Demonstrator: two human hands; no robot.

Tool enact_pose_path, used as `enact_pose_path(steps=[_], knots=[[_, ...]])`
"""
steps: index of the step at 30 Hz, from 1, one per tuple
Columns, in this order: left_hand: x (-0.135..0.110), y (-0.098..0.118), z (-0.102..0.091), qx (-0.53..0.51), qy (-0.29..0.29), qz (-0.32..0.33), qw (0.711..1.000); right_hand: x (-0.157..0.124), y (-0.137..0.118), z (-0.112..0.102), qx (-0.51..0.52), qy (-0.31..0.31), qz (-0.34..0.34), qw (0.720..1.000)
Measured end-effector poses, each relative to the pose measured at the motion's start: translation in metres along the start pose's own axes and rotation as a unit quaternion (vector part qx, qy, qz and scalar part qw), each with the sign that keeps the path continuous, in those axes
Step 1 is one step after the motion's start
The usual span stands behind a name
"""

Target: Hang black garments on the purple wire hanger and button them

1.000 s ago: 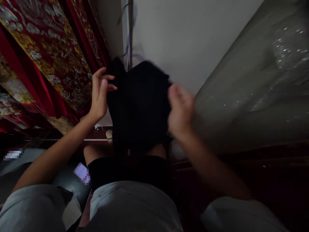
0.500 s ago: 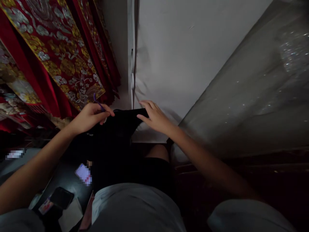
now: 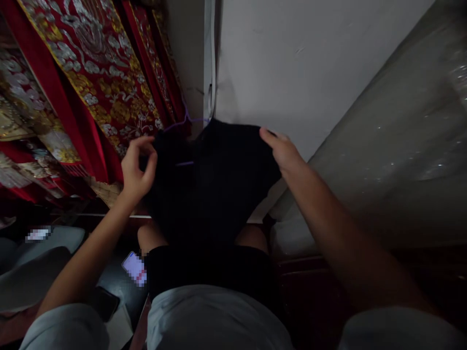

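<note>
Right hand (image 3: 282, 148) pinches one edge of the black top (image 3: 222, 180), left hand (image 3: 138, 165) curls at the other, grip unclear, and over the knees (image 3: 151, 235) it could slide off the hanger (image 3: 187, 116) if one side's tugged harder!

Single head-worn view, facing forward and steeply down; hands (image 3: 287, 151) close.

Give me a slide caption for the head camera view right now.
Left hand and right hand at either side of a black garment on a purple hanger, red embroidered cloth nearby.
</note>
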State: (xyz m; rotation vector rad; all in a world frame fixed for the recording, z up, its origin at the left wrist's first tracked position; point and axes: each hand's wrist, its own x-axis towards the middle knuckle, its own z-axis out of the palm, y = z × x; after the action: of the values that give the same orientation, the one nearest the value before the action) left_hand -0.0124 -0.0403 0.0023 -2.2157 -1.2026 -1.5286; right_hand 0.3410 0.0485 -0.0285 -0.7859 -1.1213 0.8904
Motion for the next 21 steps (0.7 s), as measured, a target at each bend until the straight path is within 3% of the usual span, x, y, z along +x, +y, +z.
enact_pose_path(steps=[2, 5, 8, 13, 17, 21], knots=[[-0.015, 0.009, 0.008, 0.004, -0.105, 0.018, 0.994, 0.018, -0.002, 0.002, 0.003, 0.001, -0.002, 1.000], [-0.033, 0.013, 0.030, 0.004, -0.285, 0.003, 0.958, 0.030, 0.000, -0.002, -0.004, 0.004, 0.034, 0.999], [-0.041, 0.007, 0.059, 0.044, -0.359, -0.029, 0.932, 0.032, 0.004, -0.004, -0.011, 0.026, 0.013, 1.000], [-0.040, 0.003, 0.098, 0.135, -0.382, -0.078, 0.911, 0.037, -0.003, 0.007, 0.007, 0.046, -0.009, 0.999], [-0.045, 0.015, 0.111, 0.076, -0.325, -0.095, 0.938, 0.026, -0.015, 0.003, 0.051, 0.103, -0.035, 0.993], [-0.071, 0.028, 0.122, 0.022, -0.265, -0.108, 0.958, -0.001, -0.005, -0.021, 0.080, 0.098, -0.019, 0.992]])
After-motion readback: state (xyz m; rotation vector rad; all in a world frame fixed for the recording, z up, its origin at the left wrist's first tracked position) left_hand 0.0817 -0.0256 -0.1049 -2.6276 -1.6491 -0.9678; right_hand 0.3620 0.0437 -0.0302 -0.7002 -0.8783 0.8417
